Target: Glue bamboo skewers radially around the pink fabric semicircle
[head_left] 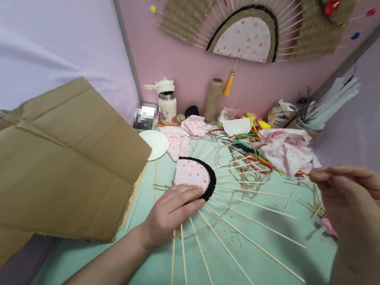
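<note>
A half-round fan piece lies on the green table, with pink dotted fabric, a black border and thin wooden sticks fanning out to the right and toward me. My left hand rests on its near edge, fingers stretched out and lying flat over the fabric and the black border. To the right, my right hand is raised above the table, thumb and fingertips pinched together. What it pinches is too small to make out. Loose twine lies in loops under and beside the sticks.
A large cardboard sheet stands at the left. Along the back are a white bottle, a twine spool, pink dotted cloth and a pot of white strips. A finished fan hangs on the pink wall.
</note>
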Action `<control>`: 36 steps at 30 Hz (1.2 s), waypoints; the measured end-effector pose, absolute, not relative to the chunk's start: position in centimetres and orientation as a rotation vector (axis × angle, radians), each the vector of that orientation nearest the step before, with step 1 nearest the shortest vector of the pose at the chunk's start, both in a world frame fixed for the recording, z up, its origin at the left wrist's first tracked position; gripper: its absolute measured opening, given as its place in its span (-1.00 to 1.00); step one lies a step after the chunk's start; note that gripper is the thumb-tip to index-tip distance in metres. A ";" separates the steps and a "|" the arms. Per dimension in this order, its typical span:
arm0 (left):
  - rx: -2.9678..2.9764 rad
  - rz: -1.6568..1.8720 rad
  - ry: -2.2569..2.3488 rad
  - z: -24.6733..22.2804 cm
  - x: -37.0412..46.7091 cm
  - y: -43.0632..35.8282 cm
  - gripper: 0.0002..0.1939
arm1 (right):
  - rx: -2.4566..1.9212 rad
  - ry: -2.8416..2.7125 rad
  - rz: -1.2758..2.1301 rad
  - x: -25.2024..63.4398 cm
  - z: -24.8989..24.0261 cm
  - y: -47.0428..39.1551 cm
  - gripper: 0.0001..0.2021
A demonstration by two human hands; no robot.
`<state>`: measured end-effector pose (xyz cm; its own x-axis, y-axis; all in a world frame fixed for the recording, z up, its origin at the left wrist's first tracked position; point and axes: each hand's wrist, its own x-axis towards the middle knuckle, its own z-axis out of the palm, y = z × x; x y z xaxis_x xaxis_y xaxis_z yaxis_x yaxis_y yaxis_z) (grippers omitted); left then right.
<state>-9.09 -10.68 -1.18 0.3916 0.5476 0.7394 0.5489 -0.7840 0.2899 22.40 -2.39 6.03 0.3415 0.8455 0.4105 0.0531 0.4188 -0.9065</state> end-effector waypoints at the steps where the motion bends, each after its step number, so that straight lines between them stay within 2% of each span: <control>1: -2.614 -1.402 -1.040 -1.2 -9.3 -10.7 -0.63 | -0.996 -1.106 0.646 22.6 5.2 -2.2 -0.90; 6: -2.577 -1.452 -1.066 -1.4 -9.9 -10.8 -0.58 | -1.004 -1.282 0.697 22.9 2.5 -2.3 -0.92; 11: -2.539 -1.456 -1.065 -1.2 -9.9 -10.8 -0.61 | -1.028 -1.745 0.797 22.5 2.3 -3.6 -0.92; 15: -2.537 -1.447 -1.071 -1.0 -9.9 -10.9 -0.62 | -0.873 -1.962 0.882 20.9 2.3 -4.4 -0.91; 18: -2.558 -1.433 -1.069 -0.9 -9.9 -11.0 -0.62 | -0.707 -1.913 0.915 19.6 1.9 -5.1 -0.84; 24: -2.596 -1.427 -1.069 -1.0 -9.7 -11.0 -0.62 | -0.563 -1.891 0.770 18.1 1.1 -5.5 -0.81; 30: -2.615 -1.411 -1.044 -1.0 -9.6 -11.0 -0.61 | -0.740 -1.788 0.830 17.6 0.2 -5.7 -0.91; 36: -2.678 -1.324 -1.013 -1.1 -9.5 -11.0 -0.61 | -0.863 -1.722 1.062 17.4 -0.5 -6.1 -0.79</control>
